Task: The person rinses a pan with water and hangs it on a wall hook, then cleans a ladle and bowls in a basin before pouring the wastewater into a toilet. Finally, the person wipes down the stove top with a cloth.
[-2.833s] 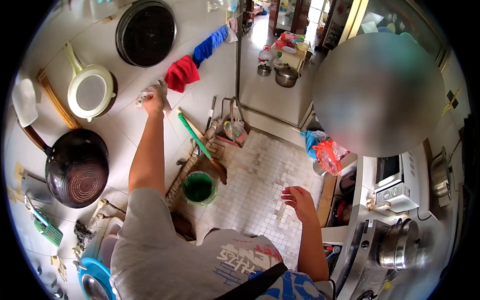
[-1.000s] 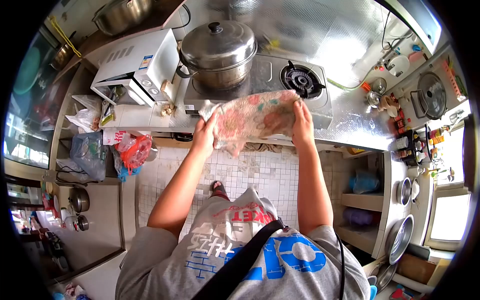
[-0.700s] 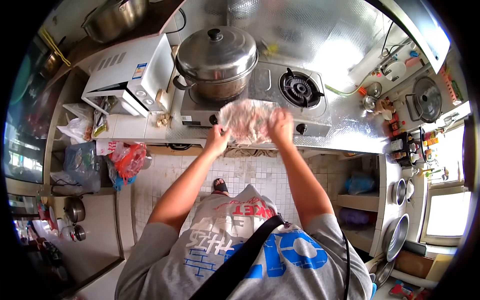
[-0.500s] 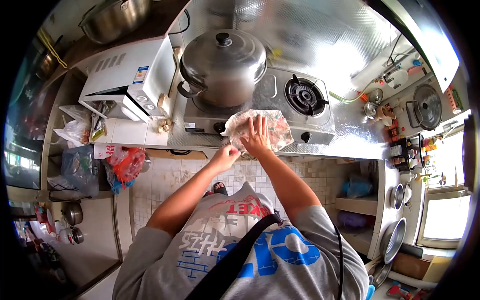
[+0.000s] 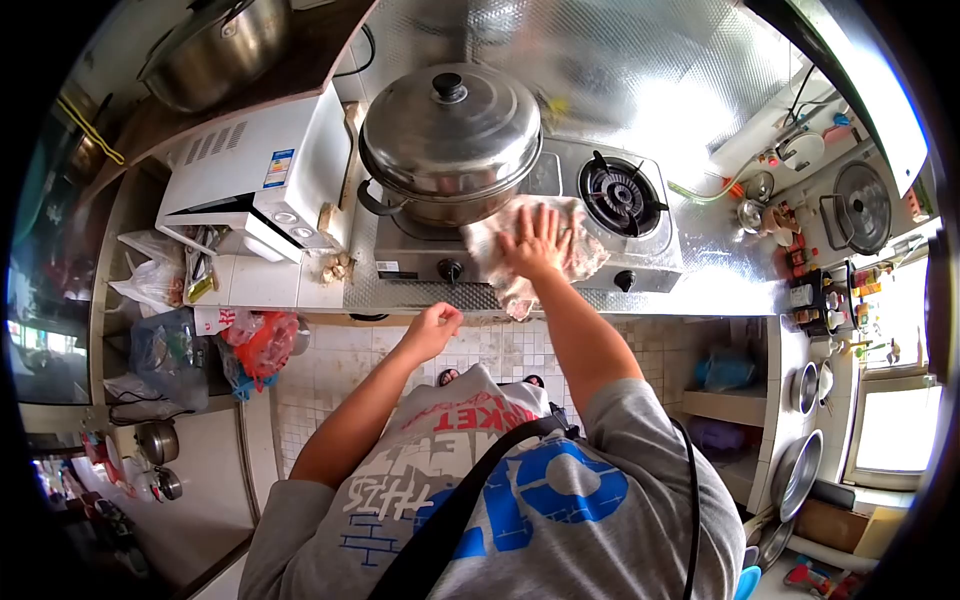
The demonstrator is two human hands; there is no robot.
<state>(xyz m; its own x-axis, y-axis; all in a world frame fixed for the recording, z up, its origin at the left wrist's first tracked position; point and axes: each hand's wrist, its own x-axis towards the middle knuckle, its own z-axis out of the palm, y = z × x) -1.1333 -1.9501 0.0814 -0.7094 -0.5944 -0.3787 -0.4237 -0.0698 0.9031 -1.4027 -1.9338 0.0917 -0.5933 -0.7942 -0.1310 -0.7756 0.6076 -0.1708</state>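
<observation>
A pale, patterned cloth (image 5: 491, 252) lies crumpled on the front of the metal gas stove (image 5: 640, 258), one corner hanging over the front edge. My right hand (image 5: 537, 243) rests flat on top of it, fingers spread. My left hand (image 5: 432, 331) is in the air just in front of the counter edge, its fingers curled together with nothing visible in them. It is apart from the cloth. Behind the cloth, a large lidded steel pot (image 5: 450, 140) stands over the left burner. The right burner (image 5: 621, 196) is bare, and a black knob (image 5: 449, 270) sits left of the cloth.
A white microwave (image 5: 255, 170) with its door ajar stands left of the stove, with garlic (image 5: 337, 267) beside it. Plastic bags (image 5: 265, 345) hang below. Sauce bottles (image 5: 806, 295) and a pot lid (image 5: 862, 205) are at the right. A steel pot (image 5: 215, 55) sits on the upper-left shelf.
My right hand has moved the cloth slightly right and back, toward the right burner. My left hand has come off the cloth's edge and drawn back to the left.
</observation>
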